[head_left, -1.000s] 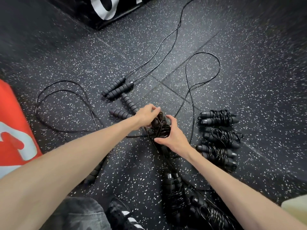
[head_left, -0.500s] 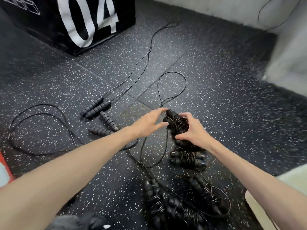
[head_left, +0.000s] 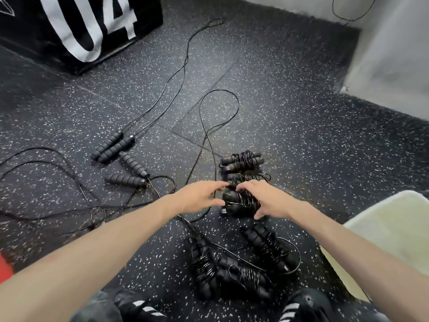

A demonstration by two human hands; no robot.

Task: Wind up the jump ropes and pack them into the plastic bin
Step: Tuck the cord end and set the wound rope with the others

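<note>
The right hand (head_left: 267, 199) covers most of the wound jump rope (head_left: 236, 203) beneath it; the plastic bin (head_left: 394, 231) runs off the right edge, its inside blurred

A black speckled rubber floor (head_left: 290, 94) carries everything. A black box (head_left: 76, 31) marked "04" stands at its far left. Nearer than the box lie two unwound ropes: paired handles (head_left: 113, 147) and splayed handles (head_left: 131, 170), cords trailing. Right of those handles sit wound bundles (head_left: 242, 160), more bundles (head_left: 241, 273) nearer still. A pale bin (head_left: 392, 231) stands right of the bundles.
</note>
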